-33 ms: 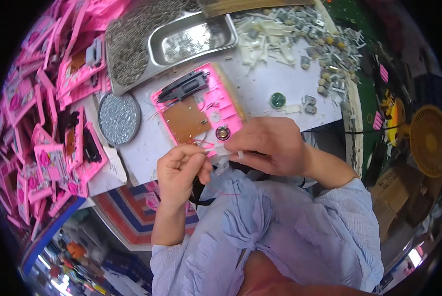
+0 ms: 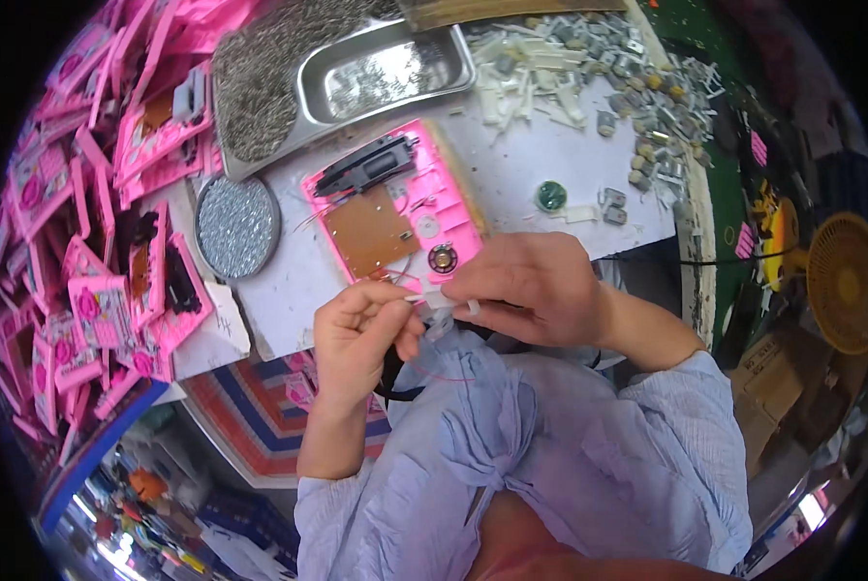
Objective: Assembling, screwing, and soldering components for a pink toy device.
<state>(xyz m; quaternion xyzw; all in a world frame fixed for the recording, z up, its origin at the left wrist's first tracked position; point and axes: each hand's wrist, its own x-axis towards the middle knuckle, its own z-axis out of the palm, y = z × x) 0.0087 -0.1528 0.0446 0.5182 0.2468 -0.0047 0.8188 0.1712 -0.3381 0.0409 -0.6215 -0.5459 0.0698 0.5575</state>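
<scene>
A pink plastic casing (image 2: pixel 449 205) lies open and slanted on a white-topped workbench (image 2: pixel 294 290), just beyond the hands of a worker in pale blue. Its shell holds one long black part (image 2: pixel 366 167), one flat brown board (image 2: pixel 368 235) and one dark round part with a brassy centre (image 2: pixel 442 258). At its near edge, the right hand (image 2: pixel 531 290) has thumb and fingers closed on a small white plastic piece (image 2: pixel 440 296); the left hand (image 2: pixel 358 334) brings thumb and forefinger almost together at the tips, though what they grip is too fine to tell. One thin reddish wire (image 2: pixel 444 376) hangs below, and the hands partly cover the casing's near edge. To the right sit one green disc (image 2: pixel 550 197) and two grey metal blocks (image 2: pixel 611 206). One round dish of silvery bits (image 2: pixel 237 228) stands left, before a heap of pink casings (image 2: pixel 76 320) too jumbled to count; behind is one steel tray (image 2: pixel 376 82).
</scene>
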